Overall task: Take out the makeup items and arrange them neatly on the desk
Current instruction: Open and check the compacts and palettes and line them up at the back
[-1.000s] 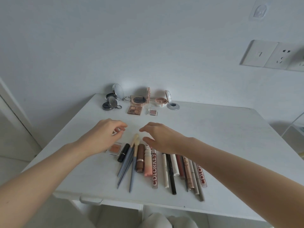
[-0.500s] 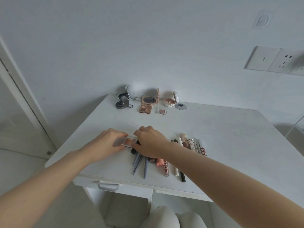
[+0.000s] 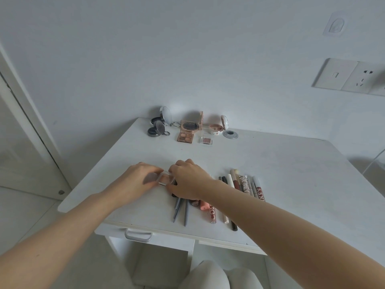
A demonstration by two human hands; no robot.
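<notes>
Left hand (image 3: 141,180): at frame centre, fingers curled, grip clamped on the left side of a small clear blush case (image 3: 165,180).
Right hand (image 3: 188,179): grip pinches the case's right side.
Case: just above the desk (image 3: 281,163), between both hands.
Pencils and tubes (image 3: 239,186): rowed at centre right.
Compacts (image 3: 187,131): open, upper centre.

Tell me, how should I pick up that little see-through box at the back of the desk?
Pinch the small clear case by its two short side edges, coming straight down from above. It lies flat on the desk and looks thin, with free space on both sides for fingertips.
</notes>
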